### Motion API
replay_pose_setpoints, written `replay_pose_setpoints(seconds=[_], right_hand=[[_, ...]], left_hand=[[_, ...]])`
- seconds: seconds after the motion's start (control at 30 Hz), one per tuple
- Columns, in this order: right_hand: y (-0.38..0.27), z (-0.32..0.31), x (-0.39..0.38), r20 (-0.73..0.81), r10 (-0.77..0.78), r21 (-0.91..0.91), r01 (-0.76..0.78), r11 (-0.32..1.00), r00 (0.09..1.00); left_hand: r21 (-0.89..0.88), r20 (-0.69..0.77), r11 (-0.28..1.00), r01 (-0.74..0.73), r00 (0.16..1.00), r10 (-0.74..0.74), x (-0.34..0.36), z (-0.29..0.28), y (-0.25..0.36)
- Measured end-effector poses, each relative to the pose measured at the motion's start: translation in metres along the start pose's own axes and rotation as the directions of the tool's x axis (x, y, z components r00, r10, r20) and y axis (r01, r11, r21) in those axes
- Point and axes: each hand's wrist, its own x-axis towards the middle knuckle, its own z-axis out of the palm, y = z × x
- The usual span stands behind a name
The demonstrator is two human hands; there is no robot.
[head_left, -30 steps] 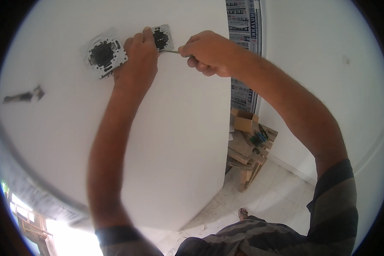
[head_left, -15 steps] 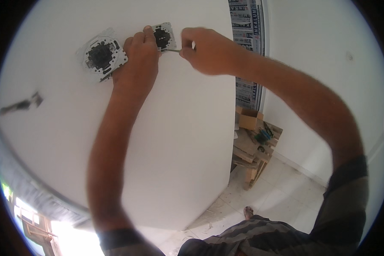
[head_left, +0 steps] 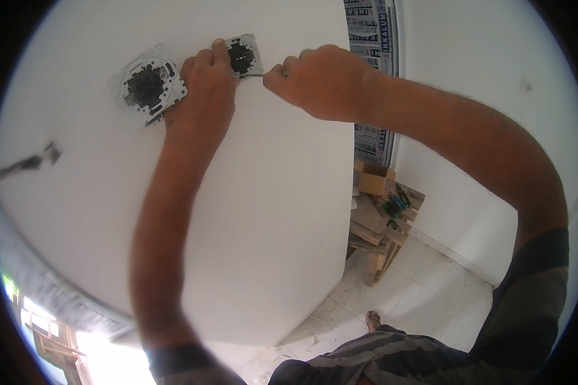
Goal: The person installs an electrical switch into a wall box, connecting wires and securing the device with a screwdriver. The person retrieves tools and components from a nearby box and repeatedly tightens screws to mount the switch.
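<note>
On the white wall (head_left: 270, 212) are two wall switch mechanisms with metal mounting frames and dark centres. The left mechanism (head_left: 146, 86) sits over a clear plate. My left hand (head_left: 202, 90) is closed at the left side of the right mechanism (head_left: 244, 58), covering part of its frame; its fingertips and palm side are hidden. My right hand (head_left: 321, 83) is wrapped round a screwdriver, whose handle is hidden in the fist. The thin screwdriver shaft (head_left: 255, 76) points left to the lower edge of the right mechanism, its tip beside my left hand.
A dark wire end (head_left: 32, 162) pokes from the wall at left. Beyond the wall's right edge stands a wooden pallet stand (head_left: 372, 218) bearing a cardboard box (head_left: 374, 179) and green items (head_left: 397, 204). Printed film (head_left: 369, 83) covers a frame behind. The tiled floor (head_left: 424, 276) lies below.
My right fist has rolled over, its back now turned more to view, and its elbow has swung out to the right. My left hand stays at the mechanism; the view has shifted slightly.
</note>
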Motion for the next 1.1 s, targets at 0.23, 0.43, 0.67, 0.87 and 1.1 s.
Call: replay_pose_setpoints(seconds=[0.23, 0.43, 0.67, 0.87, 1.1], right_hand=[[0.007, -0.014, 0.023, 0.625, 0.394, 0.686, -0.715, 0.136, 0.674], [-0.002, -0.015, 0.016, 0.165, 0.385, 0.594, -0.403, 0.696, 0.908], [0.001, -0.010, 0.022, 0.165, 0.355, 0.479, -0.390, 0.786, 0.920], [0.007, -0.012, 0.012, 0.085, 0.384, 0.469, -0.377, 0.799, 0.920], [-0.003, -0.019, -0.138, 0.071, 0.614, 0.883, -0.335, 0.327, 0.786]], left_hand=[[-0.030, -0.023, 0.999, 0.010, 1.000, -0.011, 0.000, -0.001, 0.004], [-0.010, -0.027, 1.000, -0.003, 1.000, 0.003, -0.002, 0.005, 0.002], [-0.032, -0.003, 0.999, 0.020, 1.000, -0.020, 0.002, -0.003, 0.007], [0.003, -0.073, 0.999, 0.049, 0.996, -0.049, -0.006, 0.003, 0.016], [-0.345, -0.122, 0.938, -0.031, 0.992, -0.012, -0.123, 0.021, 0.082]])
